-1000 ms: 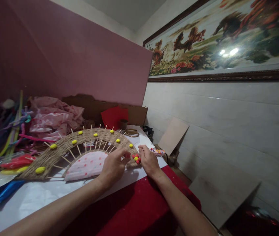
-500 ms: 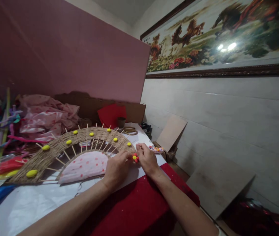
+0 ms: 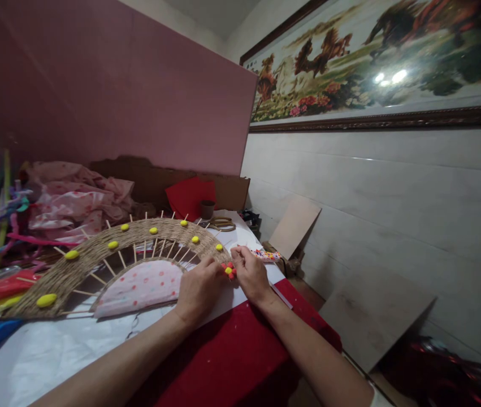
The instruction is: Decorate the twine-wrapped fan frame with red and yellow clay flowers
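A fan-shaped woven piece (image 3: 91,251) of twisted cord and thin sticks lies on the table, with yellow oval dots (image 3: 113,245) spaced along its band. Its inner half-circle (image 3: 142,288) is covered in pale cloth with red spots. At the band's right end sits a small red flower (image 3: 229,271) with a yellow centre. My left hand (image 3: 201,289) is closed at the flower's left side, its fingertips bent and partly hidden. On the other side, my right hand (image 3: 251,276) is closed in a pinch just above and beside the flower. What either hand pinches is too small to make out.
Scissors (image 3: 222,224) and a small brown cup (image 3: 207,209) stand behind the fan, near red sheets (image 3: 189,195). Crumpled pink cloth (image 3: 79,198) and coloured strips (image 3: 0,226) fill the left. Red cloth (image 3: 227,356) covers the table's near edge. A colourful dotted item (image 3: 268,256) lies right.
The view has shifted slightly, so the fan and flower appear a little further left. Both hands stay at the flower, with only small finger movements.
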The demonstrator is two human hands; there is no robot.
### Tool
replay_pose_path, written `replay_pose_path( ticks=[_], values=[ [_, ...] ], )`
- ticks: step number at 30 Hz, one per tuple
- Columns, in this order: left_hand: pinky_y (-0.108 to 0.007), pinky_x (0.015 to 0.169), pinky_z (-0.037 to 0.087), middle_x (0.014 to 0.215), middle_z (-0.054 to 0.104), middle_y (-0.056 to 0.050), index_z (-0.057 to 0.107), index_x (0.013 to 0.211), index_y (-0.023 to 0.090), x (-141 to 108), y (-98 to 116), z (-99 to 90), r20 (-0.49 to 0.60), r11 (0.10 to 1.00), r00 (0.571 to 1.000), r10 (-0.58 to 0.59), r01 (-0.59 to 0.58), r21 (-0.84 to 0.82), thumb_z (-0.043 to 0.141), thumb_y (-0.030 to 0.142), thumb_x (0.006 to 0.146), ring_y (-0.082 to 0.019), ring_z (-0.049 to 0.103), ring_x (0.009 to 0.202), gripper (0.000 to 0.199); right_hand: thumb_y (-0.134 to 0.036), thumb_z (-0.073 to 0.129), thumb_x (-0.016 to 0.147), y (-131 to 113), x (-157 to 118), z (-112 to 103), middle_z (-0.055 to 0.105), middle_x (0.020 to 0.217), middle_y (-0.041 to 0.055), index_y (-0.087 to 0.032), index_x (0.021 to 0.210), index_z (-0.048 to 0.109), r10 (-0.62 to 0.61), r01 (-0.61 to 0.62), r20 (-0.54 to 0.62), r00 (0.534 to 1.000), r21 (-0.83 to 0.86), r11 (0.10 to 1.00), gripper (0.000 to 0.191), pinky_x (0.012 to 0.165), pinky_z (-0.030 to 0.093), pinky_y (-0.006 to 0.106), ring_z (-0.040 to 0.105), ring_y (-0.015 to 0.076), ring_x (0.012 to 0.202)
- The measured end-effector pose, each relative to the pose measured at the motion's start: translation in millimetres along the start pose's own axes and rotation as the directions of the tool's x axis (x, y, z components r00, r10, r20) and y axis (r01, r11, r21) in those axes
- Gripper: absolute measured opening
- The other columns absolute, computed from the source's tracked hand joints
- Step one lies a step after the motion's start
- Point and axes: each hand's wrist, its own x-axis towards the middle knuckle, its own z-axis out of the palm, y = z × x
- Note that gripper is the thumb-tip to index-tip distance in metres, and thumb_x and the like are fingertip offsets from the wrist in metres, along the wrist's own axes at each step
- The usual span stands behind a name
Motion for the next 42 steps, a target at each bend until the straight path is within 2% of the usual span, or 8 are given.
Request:
replay_pose_path(
  ticks=[7,15,20,27,34,42],
  values=[
    [-0.026,0.059,0.038,0.079,0.061,-0.002,0.058,0.077,0.019,0.9,2.4,-2.1,-0.017,0.998,0.999,-0.040,0.040,0.041,0.058,0.027,0.080,-0.017,0.059,0.068,0.009,-0.038,0.036,0.092,-0.7,-0.9,-0.4,0.066,0.071,0.0007,-0.021,0.093,0.060,-0.039,0.039,0.000,0.999,0.015,0.999,0.030,0.056,0.036,0.021,0.060,0.0147,0.064],
    [-0.026,0.064,0.040,0.078,0.061,-0.003,0.058,0.077,0.018,-1.3,-0.4,-2.7,-0.018,0.999,0.999,-0.038,0.038,-0.025,0.057,0.021,0.080,-0.017,0.058,0.072,0.005,-0.038,0.037,0.092,0.2,0.5,0.9,0.065,0.070,0.0006,-0.021,0.091,0.061,-0.015,0.015,-0.014,1.000,0.002,1.000,0.029,0.056,0.035,0.021,0.060,0.0146,0.062],
    [-0.026,0.069,0.042,0.080,0.061,-0.003,0.062,0.076,0.018,-2.5,-0.8,-3.4,-0.015,0.997,1.000,0.010,-0.011,-0.072,0.050,0.022,0.085,-0.016,0.059,0.075,0.015,-0.038,0.036,0.092,0.8,0.1,1.2,0.066,0.072,0.0006,-0.021,0.091,0.060,-0.031,0.032,-0.021,0.999,0.023,0.999,0.029,0.057,0.037,0.021,0.060,0.0144,0.063],
    [-0.026,0.066,0.042,0.079,0.061,-0.004,0.064,0.075,0.018,-2.1,-1.6,-1.3,-0.011,0.999,0.999,0.044,-0.044,-0.025,0.050,0.020,0.086,-0.016,0.058,0.073,0.018,-0.038,0.037,0.092,0.7,-0.4,0.9,0.066,0.073,0.0010,-0.021,0.091,0.060,-0.044,0.045,-0.016,0.999,0.041,0.998,0.029,0.057,0.037,0.020,0.060,0.0146,0.065],
    [-0.026,0.065,0.041,0.074,0.060,-0.003,0.060,0.073,0.017,-3.7,-2.8,-3.1,-0.047,0.999,0.999,0.003,-0.006,-0.054,0.052,0.020,0.085,-0.016,0.057,0.070,0.015,-0.037,0.037,0.092,0.9,-0.1,1.9,0.065,0.070,0.0009,-0.021,0.090,0.060,-0.038,0.038,-0.026,0.999,-0.010,0.999,0.028,0.056,0.036,0.021,0.059,0.0144,0.062],
    [-0.025,0.067,0.042,0.083,0.059,-0.004,0.063,0.082,0.020,-5.5,-1.9,-0.1,0.027,0.999,0.999,0.022,-0.022,0.028,0.048,0.026,0.087,-0.017,0.060,0.076,0.017,-0.036,0.038,0.091,1.5,-0.4,2.6,0.066,0.072,0.0009,-0.021,0.090,0.060,-0.050,0.051,-0.030,0.998,0.035,0.998,0.027,0.057,0.038,0.020,0.060,0.0142,0.064]
  ],
)
